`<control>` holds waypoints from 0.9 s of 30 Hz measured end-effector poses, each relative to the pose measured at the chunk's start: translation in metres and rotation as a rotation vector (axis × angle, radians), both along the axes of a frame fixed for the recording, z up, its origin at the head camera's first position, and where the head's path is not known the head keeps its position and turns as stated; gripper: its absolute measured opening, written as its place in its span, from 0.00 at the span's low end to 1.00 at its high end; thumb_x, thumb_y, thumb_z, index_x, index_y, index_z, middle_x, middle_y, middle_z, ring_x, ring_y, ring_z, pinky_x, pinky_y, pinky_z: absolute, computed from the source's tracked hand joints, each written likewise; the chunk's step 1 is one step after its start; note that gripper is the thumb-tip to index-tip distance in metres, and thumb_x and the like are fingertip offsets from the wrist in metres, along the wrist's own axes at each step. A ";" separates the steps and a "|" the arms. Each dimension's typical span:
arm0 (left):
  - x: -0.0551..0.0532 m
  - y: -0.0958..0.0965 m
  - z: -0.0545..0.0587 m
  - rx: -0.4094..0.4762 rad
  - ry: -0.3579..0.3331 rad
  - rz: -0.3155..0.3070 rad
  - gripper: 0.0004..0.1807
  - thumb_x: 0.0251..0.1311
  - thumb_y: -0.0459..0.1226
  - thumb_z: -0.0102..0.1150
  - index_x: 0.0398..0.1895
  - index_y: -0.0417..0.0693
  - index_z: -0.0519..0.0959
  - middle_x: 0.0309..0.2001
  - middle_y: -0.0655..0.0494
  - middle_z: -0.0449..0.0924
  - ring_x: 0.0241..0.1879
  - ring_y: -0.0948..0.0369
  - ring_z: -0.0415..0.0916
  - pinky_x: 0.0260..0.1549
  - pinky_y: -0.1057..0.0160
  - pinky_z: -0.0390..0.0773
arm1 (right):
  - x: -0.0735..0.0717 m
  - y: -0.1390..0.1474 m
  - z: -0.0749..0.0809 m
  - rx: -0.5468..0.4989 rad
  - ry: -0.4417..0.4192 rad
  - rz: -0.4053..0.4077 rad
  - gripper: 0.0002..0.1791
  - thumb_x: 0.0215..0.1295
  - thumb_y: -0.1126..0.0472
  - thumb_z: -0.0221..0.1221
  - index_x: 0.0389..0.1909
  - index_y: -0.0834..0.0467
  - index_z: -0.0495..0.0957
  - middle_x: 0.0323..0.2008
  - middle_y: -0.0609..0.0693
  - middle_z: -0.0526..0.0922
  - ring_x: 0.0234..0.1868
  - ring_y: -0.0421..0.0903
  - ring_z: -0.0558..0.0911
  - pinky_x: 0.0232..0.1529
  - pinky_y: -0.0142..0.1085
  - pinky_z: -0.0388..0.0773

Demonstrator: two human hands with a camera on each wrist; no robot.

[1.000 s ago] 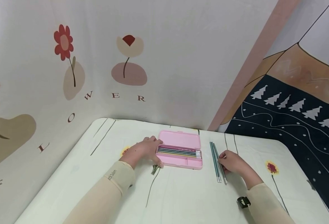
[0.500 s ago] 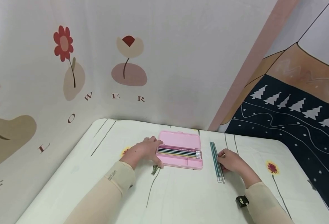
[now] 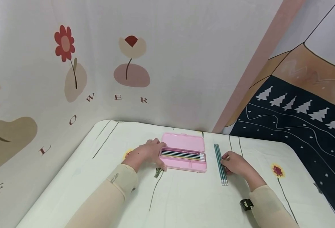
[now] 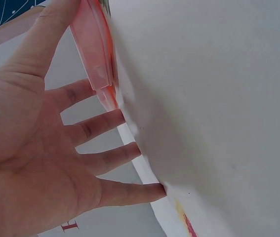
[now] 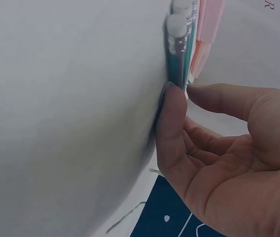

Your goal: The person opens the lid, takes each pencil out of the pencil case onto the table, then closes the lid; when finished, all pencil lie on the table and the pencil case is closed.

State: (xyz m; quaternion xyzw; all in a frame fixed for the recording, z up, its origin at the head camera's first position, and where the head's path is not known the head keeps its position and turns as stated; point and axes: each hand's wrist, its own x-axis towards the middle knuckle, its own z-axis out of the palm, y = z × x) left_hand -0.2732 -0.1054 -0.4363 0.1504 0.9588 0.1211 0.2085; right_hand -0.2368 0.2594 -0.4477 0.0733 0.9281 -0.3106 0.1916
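A pink pencil case [image 3: 183,142] lies with its lid folded back, several striped pencils [image 3: 181,155] lined up inside. My left hand [image 3: 151,152] rests at its left end, thumb and index finger touching the case; the left wrist view shows the fingers spread and straight. To the right of the case, three green pencils [image 3: 219,163] lie side by side on the cloth, their eraser ends towards me. My right hand [image 3: 236,163] pinches the rightmost one between thumb and curled index finger; in the right wrist view the fingertips are just below the white erasers [image 5: 177,24].
A white cloth [image 3: 184,199] with printed flowers covers the table. A curtain [image 3: 184,63] with flower shapes and letters rises behind it, and a dark cloth with printed trees [image 3: 298,126] hangs at the right. A small black device [image 3: 246,205] sits at the right wrist.
My right hand has moved slightly left, bringing the rightmost pencil from a tilt into line against the other two. The left hand and the case have stayed put.
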 end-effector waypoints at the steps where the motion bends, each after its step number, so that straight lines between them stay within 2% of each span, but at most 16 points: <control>1: 0.000 0.000 0.000 0.000 0.001 -0.002 0.62 0.44 0.63 0.84 0.82 0.57 0.64 0.77 0.48 0.66 0.77 0.45 0.63 0.74 0.30 0.69 | 0.000 0.000 0.001 0.006 -0.001 0.002 0.18 0.81 0.61 0.55 0.61 0.70 0.72 0.43 0.60 0.84 0.36 0.46 0.84 0.36 0.35 0.87; 8: 0.000 0.000 0.000 -0.009 -0.004 -0.004 0.62 0.45 0.63 0.84 0.83 0.57 0.63 0.77 0.48 0.66 0.77 0.46 0.62 0.75 0.31 0.69 | -0.001 -0.004 0.012 0.094 0.011 0.005 0.22 0.80 0.56 0.56 0.64 0.68 0.71 0.41 0.58 0.84 0.34 0.47 0.82 0.37 0.37 0.79; 11: 0.000 0.000 0.000 -0.011 -0.005 -0.002 0.61 0.45 0.63 0.84 0.83 0.57 0.64 0.77 0.48 0.66 0.77 0.46 0.62 0.75 0.30 0.68 | -0.002 -0.011 0.017 0.111 0.036 0.012 0.22 0.80 0.55 0.57 0.64 0.67 0.72 0.43 0.58 0.83 0.34 0.47 0.81 0.37 0.36 0.77; 15: 0.001 0.000 0.000 -0.013 -0.005 0.000 0.61 0.45 0.63 0.84 0.83 0.57 0.64 0.77 0.48 0.66 0.77 0.45 0.62 0.75 0.30 0.68 | -0.004 -0.025 0.023 0.084 0.070 0.051 0.20 0.80 0.56 0.59 0.62 0.66 0.74 0.47 0.59 0.82 0.35 0.45 0.84 0.37 0.36 0.81; 27: 0.000 0.003 0.000 -0.009 -0.003 0.017 0.62 0.44 0.63 0.84 0.82 0.56 0.64 0.76 0.48 0.67 0.75 0.47 0.64 0.74 0.34 0.71 | -0.010 -0.060 0.021 -0.047 0.120 0.155 0.17 0.78 0.57 0.62 0.59 0.64 0.78 0.40 0.55 0.82 0.33 0.47 0.82 0.34 0.34 0.81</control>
